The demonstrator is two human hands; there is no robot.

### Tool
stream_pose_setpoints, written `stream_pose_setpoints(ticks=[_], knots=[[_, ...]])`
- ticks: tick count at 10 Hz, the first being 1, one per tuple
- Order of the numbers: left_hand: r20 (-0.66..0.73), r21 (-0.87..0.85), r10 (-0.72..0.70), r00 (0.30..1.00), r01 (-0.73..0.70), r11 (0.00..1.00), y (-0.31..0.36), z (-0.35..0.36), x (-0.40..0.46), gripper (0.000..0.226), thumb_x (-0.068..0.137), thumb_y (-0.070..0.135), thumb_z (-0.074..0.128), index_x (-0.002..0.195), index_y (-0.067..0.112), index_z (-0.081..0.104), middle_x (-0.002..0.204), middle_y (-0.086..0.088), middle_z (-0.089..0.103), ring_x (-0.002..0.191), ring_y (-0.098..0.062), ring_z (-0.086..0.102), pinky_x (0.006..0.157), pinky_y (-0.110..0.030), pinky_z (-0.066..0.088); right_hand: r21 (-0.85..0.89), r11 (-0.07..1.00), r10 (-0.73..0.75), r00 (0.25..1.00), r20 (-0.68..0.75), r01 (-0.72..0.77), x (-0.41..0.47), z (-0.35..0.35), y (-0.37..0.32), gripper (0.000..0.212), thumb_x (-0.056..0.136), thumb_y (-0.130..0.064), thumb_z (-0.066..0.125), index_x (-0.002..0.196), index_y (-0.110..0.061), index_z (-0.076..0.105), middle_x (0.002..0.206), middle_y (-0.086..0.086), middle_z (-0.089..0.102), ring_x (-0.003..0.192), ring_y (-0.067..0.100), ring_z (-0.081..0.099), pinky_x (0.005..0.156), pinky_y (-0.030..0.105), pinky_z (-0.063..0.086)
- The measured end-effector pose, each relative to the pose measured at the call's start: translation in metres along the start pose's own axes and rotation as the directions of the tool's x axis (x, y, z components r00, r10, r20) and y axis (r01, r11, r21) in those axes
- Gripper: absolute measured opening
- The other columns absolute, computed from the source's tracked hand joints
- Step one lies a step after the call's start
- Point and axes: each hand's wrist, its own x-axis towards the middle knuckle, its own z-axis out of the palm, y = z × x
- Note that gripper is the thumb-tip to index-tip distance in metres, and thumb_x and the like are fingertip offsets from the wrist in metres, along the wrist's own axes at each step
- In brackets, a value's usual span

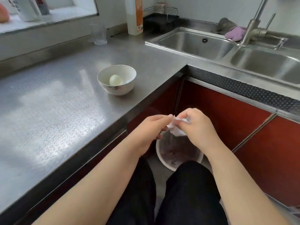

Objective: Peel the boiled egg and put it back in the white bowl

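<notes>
Egg [115, 80], apparently peeled, is seen resting in the white bowl [128, 71] near the desk's [48, 103] front edge, while a crumpled tissue [176, 129] is pinched between left hand [148, 129] and right hand [197, 125] over a bin [159, 157], seemingly for wiping fingers.

A smooth, pale, peeled boiled egg [115, 80] rests inside a round white ceramic bowl [119, 90], lying toward the bowl's nine o'clock side; the bowl stands upright on the stainless-steel bench [53, 101].
</notes>
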Motion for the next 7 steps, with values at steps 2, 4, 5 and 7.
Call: stream_pose_setpoints(ticks=[2,4,5,7], knots=[[-0.154,0.023,-0.067,0.986,0.071,0.997,-0.043,0.008,0.033,0.018,0.092,0.044,0.058,0.106,0.037,0.068,0.107,0.021,0.068,0.099,0.008,0.060,0.079,-0.022,0.047,-0.065,0.919,0.391,0.919,0.049,-0.388,0.028,0.047,0.104,0.012,0.078,-0.042,0.060,0.080,-0.030,0.060,0.090,-0.008,0.061,0.083,0.016,0.058,0.071,0.035,0.049],[-0.329,0.003,-0.200,0.923,0.213,0.977,-0.080,-0.003,0.066,0.009,0.094,0.031,0.060,0.093,0.029,0.069,0.102,0.014,0.067,0.095,0.001,0.056,0.068,-0.018,0.038,-0.060,0.818,0.574,0.808,0.130,-0.572,0.060,0.101,0.190,0.011,0.084,-0.020,0.058,0.075,-0.020,0.064,0.068,-0.004,0.068,0.083,0.024,0.068,0.062,0.022,0.049],[-0.335,-0.023,-0.238,0.912,0.245,0.969,-0.087,-0.005,0.081,0.008,0.096,0.029,0.060,0.094,0.028,0.068,0.102,0.014,0.066,0.094,0.003,0.054,0.067,-0.015,0.037,-0.076,0.806,0.587,0.780,0.216,-0.587,0.072,0.124,0.218,0.026,0.086,-0.025,0.063,0.112,-0.021,0.062,0.114,0.013,0.066,0.106,0.033,0.061,0.086,0.035,0.049],[-0.361,0.000,-0.224,0.905,0.241,0.971,-0.096,-0.003,0.098,0.008,0.097,0.025,0.059,0.091,0.026,0.066,0.101,0.011,0.066,0.096,-0.003,0.057,0.074,-0.018,0.041,-0.293,0.782,0.623,0.708,0.333,-0.551,0.048,0.138,0.263,0.046,0.087,-0.033,0.066,0.128,-0.019,0.051,0.128,0.013,0.060,0.117,0.030,0.057,0.096,0.037,0.046]])
